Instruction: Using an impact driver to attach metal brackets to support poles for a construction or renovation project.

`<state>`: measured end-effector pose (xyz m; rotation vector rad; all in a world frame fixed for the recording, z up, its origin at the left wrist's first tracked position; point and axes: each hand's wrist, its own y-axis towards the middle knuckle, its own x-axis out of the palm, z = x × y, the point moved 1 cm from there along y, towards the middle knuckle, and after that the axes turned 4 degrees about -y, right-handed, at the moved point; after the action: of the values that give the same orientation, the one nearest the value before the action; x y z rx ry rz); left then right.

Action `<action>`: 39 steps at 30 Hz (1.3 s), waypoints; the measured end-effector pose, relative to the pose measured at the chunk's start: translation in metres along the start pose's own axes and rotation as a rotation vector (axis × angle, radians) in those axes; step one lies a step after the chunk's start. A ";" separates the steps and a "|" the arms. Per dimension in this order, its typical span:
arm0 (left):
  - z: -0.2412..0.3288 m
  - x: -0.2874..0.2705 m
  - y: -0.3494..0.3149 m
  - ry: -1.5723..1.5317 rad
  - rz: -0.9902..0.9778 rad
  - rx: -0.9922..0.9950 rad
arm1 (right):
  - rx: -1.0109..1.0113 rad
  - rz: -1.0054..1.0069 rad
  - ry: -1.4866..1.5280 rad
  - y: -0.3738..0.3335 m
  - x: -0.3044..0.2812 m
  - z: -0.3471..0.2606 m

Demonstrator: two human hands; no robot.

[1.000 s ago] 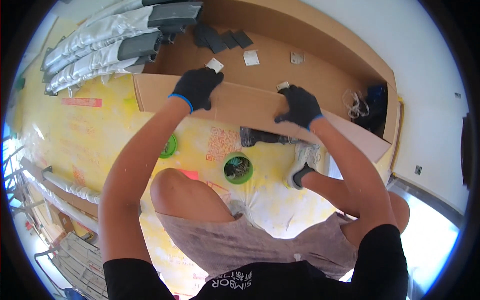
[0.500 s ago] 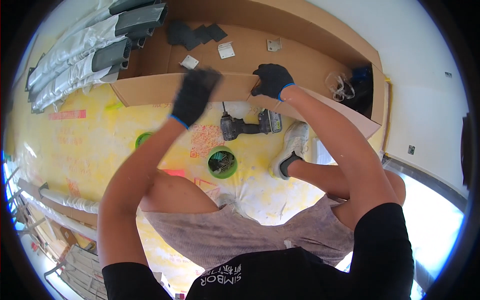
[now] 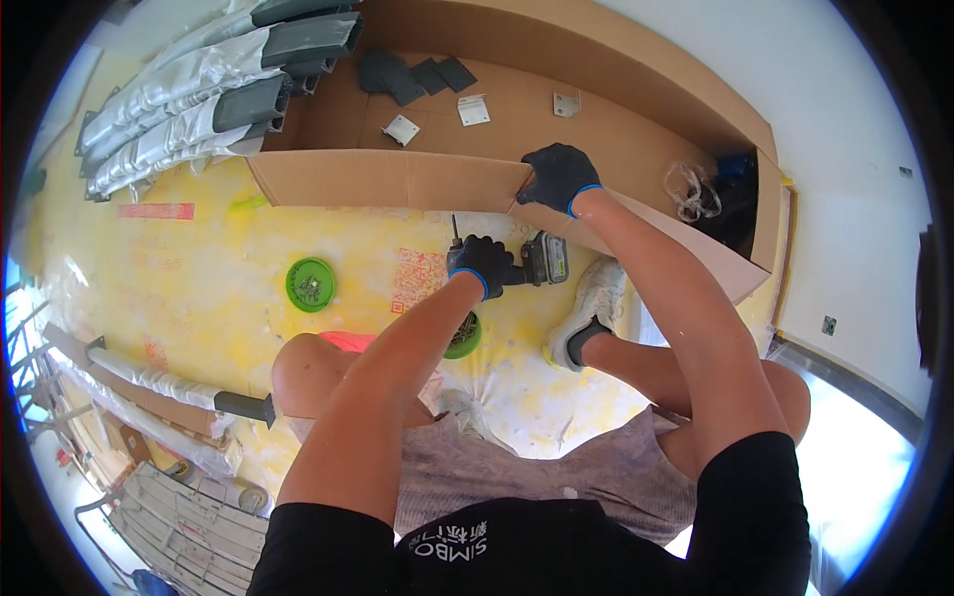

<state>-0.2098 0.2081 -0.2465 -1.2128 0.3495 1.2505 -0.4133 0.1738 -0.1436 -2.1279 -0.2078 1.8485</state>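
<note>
Two gloved hands are at work in my only view, the one from the head. My left hand [image 3: 482, 263] has its fingers curled closed over the black drill [image 3: 545, 258], which lies low by the floor [image 3: 224, 318], between the cardboard box [image 3: 636, 70] and the knees; whether it is lifted clear, I cannot tell. My right hand [image 3: 561, 177] grips the upper edge of the box's near flap [image 3: 383, 179]. As far as I can judge, this is an early stage: the box is open, the drill is taken up, and its bit [image 3: 455, 226] points toward the flap without driving anything I can see. Much looks undone. Three metal brackets [image 3: 474, 110] lie loose inside, apart from one another, with dark square plates [image 3: 404, 77] beyond them, fastened to nothing. Small fasteners [image 3: 310, 290] sit unused in a green tub [image 3: 292, 286], and another tub [image 3: 463, 352] is partly hidden by my left forearm. Wrapped dark profiles [image 3: 234, 79] stay stacked at the box's left end, their film on.
</note>
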 end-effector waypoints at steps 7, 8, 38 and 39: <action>-0.051 -0.001 -0.040 0.055 -0.167 -0.062 | -0.006 -0.068 -0.013 0.005 -0.001 -0.004; -0.055 0.000 -0.042 0.031 -0.166 -0.117 | -0.001 0.004 -0.002 0.002 0.003 -0.005; -0.034 -0.094 0.026 -1.638 0.909 -1.008 | -0.956 -0.426 -0.443 0.117 -0.125 -0.153; -0.034 -0.090 0.021 -1.632 0.873 -0.978 | -0.978 -0.322 -0.214 0.114 -0.127 -0.172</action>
<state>-0.2467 0.1287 -0.2008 -0.3018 -1.1850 2.8785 -0.2748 0.0030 -0.0416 -2.1769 -1.6851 1.9630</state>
